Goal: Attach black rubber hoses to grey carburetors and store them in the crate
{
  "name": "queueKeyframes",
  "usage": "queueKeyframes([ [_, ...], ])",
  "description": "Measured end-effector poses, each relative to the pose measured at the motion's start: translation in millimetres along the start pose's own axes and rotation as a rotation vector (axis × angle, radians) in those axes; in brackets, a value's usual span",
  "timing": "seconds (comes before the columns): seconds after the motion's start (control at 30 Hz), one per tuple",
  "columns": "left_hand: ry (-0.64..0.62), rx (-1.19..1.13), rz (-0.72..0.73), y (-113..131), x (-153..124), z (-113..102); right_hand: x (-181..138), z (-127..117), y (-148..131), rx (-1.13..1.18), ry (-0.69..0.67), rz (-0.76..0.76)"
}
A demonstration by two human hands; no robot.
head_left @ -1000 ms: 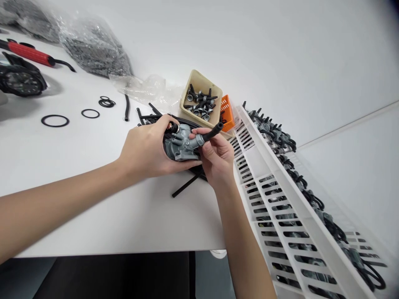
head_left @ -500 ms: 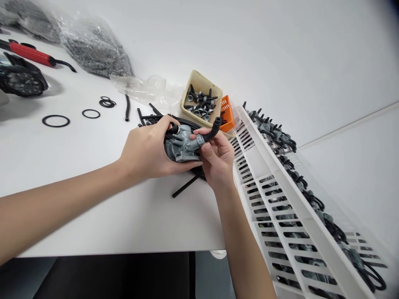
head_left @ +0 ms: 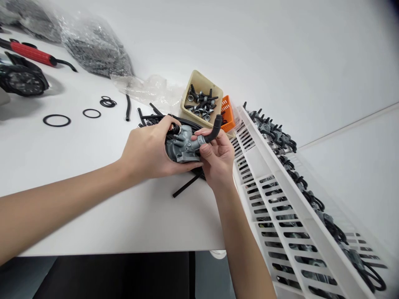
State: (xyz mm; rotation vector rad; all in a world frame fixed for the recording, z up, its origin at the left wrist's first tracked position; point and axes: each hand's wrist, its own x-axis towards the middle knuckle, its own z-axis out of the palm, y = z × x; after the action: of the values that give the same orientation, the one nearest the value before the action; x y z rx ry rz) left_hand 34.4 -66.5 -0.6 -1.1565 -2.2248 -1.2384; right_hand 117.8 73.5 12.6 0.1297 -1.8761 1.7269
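Above the table, my left hand [head_left: 148, 145] wraps round a grey metal carburetor [head_left: 186, 146], thumb side up and fingers hidden behind it. A black fitting [head_left: 175, 129] sticks out by the thumb. At the carburetor's right side is a ridged metal cap [head_left: 200, 141] with a bent black rubber boot [head_left: 215, 128] pointing up. My right hand [head_left: 220, 160] pinches this cap between thumb and fingers. Behind and under the hands lies a pile of black rubber hoses [head_left: 187, 185], partly hidden.
A cream bin [head_left: 193, 77] of similar caps with boots stands behind, beside an orange basket [head_left: 229, 112]. A white slotted crate [head_left: 262, 166] full of carburetors is at right. O-rings [head_left: 56, 121], a watch [head_left: 25, 81], a red-handled tool [head_left: 31, 52] and a plastic bag [head_left: 96, 45] lie left.
The rubber boot has turned with the cap: its open tip faced me before and now points more upward. My left hand and the carburetor have hardly moved.
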Motion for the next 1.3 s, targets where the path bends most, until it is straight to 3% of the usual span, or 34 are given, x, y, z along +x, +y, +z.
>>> queueKeyframes([
  [1.3,0.03,0.0,0.025,-0.8,-1.1,0.1,0.7,6.6,-2.7,0.009,0.06,0.014],
])
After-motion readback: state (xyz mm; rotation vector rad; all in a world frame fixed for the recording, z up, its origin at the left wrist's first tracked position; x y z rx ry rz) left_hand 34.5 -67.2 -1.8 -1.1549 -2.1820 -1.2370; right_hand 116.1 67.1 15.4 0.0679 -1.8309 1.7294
